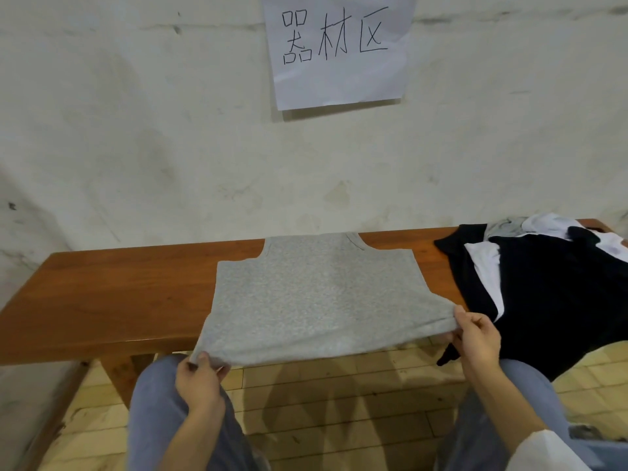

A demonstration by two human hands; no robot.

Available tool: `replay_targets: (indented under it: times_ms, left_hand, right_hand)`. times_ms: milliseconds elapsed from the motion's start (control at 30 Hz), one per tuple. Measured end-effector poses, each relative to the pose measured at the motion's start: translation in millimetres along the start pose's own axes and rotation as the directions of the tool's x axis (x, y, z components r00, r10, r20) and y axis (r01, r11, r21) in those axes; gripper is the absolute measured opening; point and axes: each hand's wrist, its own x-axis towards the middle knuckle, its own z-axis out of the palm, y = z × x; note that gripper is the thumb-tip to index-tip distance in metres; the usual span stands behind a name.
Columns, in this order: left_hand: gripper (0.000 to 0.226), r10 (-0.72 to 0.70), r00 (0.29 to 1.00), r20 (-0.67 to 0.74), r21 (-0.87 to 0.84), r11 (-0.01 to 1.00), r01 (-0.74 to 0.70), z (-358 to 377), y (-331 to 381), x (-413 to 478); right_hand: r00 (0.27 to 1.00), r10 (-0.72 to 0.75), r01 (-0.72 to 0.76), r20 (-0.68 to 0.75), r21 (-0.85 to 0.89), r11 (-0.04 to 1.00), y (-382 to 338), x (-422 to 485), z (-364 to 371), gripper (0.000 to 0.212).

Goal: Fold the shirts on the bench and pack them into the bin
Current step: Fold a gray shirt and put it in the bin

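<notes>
A grey sleeveless shirt (pixel 316 294) lies spread flat on the reddish wooden bench (pixel 119 294), neck toward the wall, its hem pulled past the bench's front edge. My left hand (pixel 200 382) pinches the hem's left corner above my left knee. My right hand (pixel 475 338) grips the hem's right corner, holding the cloth taut between both hands. A pile of shirts (pixel 550 287), mostly black with white and grey pieces, lies on the bench's right end and hangs over its front edge. No bin is in view.
A white wall stands right behind the bench, with a paper sign (pixel 339 49) taped to it. My knees in blue-grey trousers (pixel 153 419) sit close to the bench front. A tiled floor (pixel 339 402) shows between them.
</notes>
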Motion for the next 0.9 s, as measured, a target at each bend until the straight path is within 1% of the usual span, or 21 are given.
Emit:
replay_targets:
  times_ms: [67,133,200,300,367,400,433,467,533,600,633,667,700,733,800,900]
  left_hand:
    - [0.032,-0.054,0.998,0.007,-0.007,0.998,0.055,3,-2,-2]
    - [0.032,-0.093,0.996,0.009,-0.025,0.995,0.093,7,-5,-6]
    - [0.034,-0.097,0.995,-0.02,-0.041,0.995,0.096,7,-6,-7]
    - [0.037,-0.117,0.992,-0.038,-0.079,0.99,0.113,6,-6,-5]
    - [0.034,-0.155,0.988,0.022,-0.128,0.979,0.157,5,-4,-4]
    - [0.028,-0.186,0.98,0.07,-0.166,0.967,0.195,5,-3,-6]
    - [0.018,-0.219,0.969,0.115,-0.195,0.951,0.239,5,-1,-8]
    - [0.008,-0.253,0.954,0.161,-0.212,0.935,0.283,6,0,-10]
    - [0.006,-0.32,0.916,0.243,-0.189,0.91,0.369,3,-1,-13]
    - [0.005,-0.381,0.857,0.347,-0.169,0.873,0.457,0,-1,-16]
    - [0.005,-0.401,0.83,0.388,-0.165,0.855,0.491,-2,0,-18]
    - [0.006,-0.414,0.809,0.418,-0.155,0.844,0.513,-3,1,-19]
    - [0.007,-0.422,0.797,0.432,-0.136,0.843,0.52,-5,2,-20]
    - [0.007,-0.42,0.793,0.442,-0.117,0.849,0.515,-6,3,-21]
    - [0.006,-0.398,0.807,0.435,-0.117,0.864,0.489,-6,5,-22]
    - [0.015,-0.326,0.843,0.428,-0.169,0.888,0.429,-10,12,-23]
  right_hand:
    - [1.0,0.025,-0.024,0.012,-0.076,0.997,5,6,-2,0.009]
    - [0.999,0.046,-0.042,0.019,-0.159,0.986,16,11,-3,0.019]
    - [1.0,0.016,-0.014,0.006,-0.239,0.971,23,10,-3,0.024]
    - [1.0,-0.009,0.006,-0.012,-0.245,0.969,25,8,-1,0.026]
    - [0.998,0.055,-0.058,-0.022,-0.186,0.981,25,7,2,0.025]
    - [0.991,0.136,-0.136,-0.008,-0.111,0.984,25,5,3,0.023]
    - [0.97,0.239,-0.238,0.042,-0.028,0.971,26,0,5,0.02]
    - [0.936,0.335,-0.338,0.109,0.014,0.941,27,-6,6,0.018]
    - [0.852,0.469,-0.482,0.234,0.0,0.876,32,-19,7,0.02]
    - [0.789,0.528,-0.567,0.314,0.042,0.823,41,-27,8,0.028]
    - [0.777,0.53,-0.591,0.34,0.104,0.8,43,-29,10,0.037]
    - [0.782,0.525,-0.602,0.336,0.185,0.777,44,-30,11,0.046]
    - [0.791,0.519,-0.601,0.325,0.256,0.757,44,-31,14,0.049]
    - [0.81,0.505,-0.582,0.297,0.301,0.756,43,-32,16,0.041]
    - [0.84,0.479,-0.54,0.254,0.32,0.778,39,-32,20,0.021]
    - [0.884,0.419,-0.467,0.209,0.329,0.821,29,-32,22,0.015]
